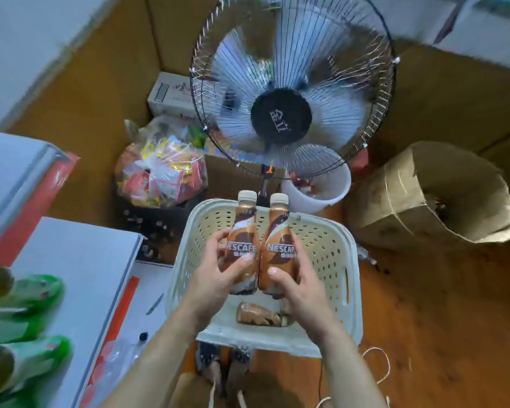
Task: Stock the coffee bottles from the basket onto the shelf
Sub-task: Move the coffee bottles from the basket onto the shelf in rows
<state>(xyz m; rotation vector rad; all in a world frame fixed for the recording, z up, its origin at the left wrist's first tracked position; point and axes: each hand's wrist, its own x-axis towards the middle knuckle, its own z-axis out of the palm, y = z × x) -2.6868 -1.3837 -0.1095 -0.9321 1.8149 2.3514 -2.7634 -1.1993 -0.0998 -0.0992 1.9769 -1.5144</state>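
Head view: two hands lift a pair of coffee bottles upright above a perforated basket (333,248) on the wooden floor — left hand (215,278) clamped on the left bottle (243,231), right hand (301,285) clamped on the right bottle (277,234), the two bottles touching. One more bottle (261,315) lies flat inside the basket at 6 o'clock. A standing fan (289,92) looms at 12 o'clock, just behind the basket; a bag of sweets (159,172) sits at 10 o'clock, a torn carton (424,198) at 2 o'clock — green bottles (24,319) blur at 8 o'clock.
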